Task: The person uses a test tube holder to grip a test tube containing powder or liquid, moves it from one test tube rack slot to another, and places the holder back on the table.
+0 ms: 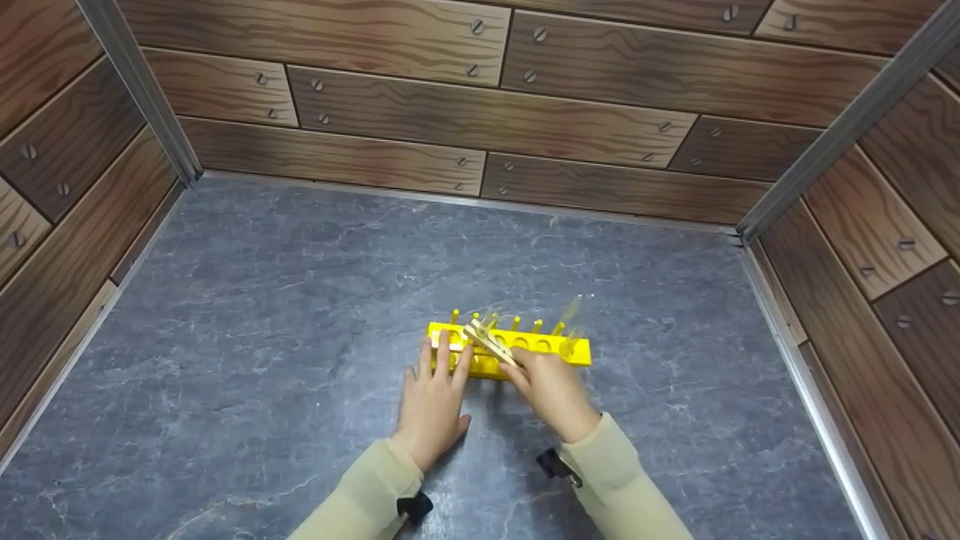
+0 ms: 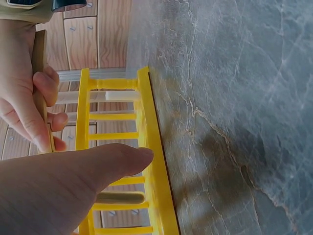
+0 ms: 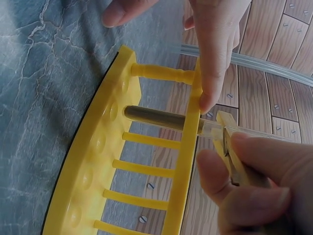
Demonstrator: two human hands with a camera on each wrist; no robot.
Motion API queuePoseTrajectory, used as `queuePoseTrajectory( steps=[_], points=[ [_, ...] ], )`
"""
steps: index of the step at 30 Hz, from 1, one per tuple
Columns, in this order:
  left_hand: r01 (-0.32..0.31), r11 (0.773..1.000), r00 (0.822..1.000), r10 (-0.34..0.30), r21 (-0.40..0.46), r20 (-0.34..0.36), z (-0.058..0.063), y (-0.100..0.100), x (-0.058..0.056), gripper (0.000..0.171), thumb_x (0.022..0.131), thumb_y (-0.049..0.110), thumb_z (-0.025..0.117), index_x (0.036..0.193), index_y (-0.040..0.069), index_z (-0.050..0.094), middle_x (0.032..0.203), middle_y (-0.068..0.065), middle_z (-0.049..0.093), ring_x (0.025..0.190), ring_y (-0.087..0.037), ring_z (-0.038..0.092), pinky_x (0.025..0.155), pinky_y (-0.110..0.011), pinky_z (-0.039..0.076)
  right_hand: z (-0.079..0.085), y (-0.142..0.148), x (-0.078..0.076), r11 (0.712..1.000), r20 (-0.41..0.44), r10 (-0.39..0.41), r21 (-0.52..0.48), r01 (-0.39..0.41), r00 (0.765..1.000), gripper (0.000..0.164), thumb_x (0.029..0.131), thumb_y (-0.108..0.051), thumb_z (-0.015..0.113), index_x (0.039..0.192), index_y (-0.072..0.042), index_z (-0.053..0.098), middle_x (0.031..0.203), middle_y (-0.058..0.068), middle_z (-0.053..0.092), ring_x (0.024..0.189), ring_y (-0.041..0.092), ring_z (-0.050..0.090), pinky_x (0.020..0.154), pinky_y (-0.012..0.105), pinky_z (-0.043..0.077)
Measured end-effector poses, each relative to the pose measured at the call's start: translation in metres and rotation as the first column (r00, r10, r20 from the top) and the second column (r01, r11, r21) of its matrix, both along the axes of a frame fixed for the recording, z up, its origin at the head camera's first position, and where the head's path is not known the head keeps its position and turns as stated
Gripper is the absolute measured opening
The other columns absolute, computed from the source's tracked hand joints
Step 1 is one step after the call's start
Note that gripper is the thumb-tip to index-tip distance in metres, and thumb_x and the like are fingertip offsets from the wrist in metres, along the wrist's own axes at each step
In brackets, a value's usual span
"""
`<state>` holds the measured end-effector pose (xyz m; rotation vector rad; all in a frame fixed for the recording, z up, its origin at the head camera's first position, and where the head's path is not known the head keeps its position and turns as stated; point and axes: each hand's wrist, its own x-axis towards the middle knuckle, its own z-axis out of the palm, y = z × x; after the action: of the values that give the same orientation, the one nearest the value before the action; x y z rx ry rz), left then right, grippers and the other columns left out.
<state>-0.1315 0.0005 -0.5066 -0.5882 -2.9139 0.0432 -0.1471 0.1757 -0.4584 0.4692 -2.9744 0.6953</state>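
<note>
A yellow test tube rack point(image 1: 553, 345) stands on the grey marbled surface. My left hand point(image 1: 433, 405) rests its extended fingers on the rack's left end. In my right hand point(image 1: 556, 390) I grip a wooden test tube clamp point(image 1: 491, 343) near its handle end. The clamp's head is at the upper part of a glass test tube point(image 3: 156, 117) that stands in the rack and holds brownish liquid. Whether the clamp is tight on the glass cannot be told. Another clear test tube point(image 2: 120, 95) stands toward the rack's right end; its contents look pale or absent.
Upright yellow pegs point(image 1: 538, 325) line the rack's back edge. Wood-patterned panels point(image 1: 390, 97) wall in the marbled surface point(image 1: 315, 300) at the back and both sides, with metal strips point(image 1: 814, 390) along the edges.
</note>
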Motion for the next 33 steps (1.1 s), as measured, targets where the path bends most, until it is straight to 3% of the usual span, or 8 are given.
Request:
queuePoseTrajectory(
  steps=[33],
  points=[
    [0.003,1.0,1.0,-0.003,-0.005,-0.02,0.0002,-0.0001,0.0009,0.102,0.067,0.061,0.072,0.147,0.014,0.029,0.147,-0.024,0.025,0.128,-0.044,0.033,0.082,-0.052,0.048,-0.0077,-0.0016,-0.0012,1.0,-0.074,0.012,0.03,-0.009,0.997,0.014,0.088,-0.021,0.064,0.079,-0.01,0.064,0.062,-0.005,0.052,0.052,0.009,0.044,0.047,0.024,0.04]
  ],
)
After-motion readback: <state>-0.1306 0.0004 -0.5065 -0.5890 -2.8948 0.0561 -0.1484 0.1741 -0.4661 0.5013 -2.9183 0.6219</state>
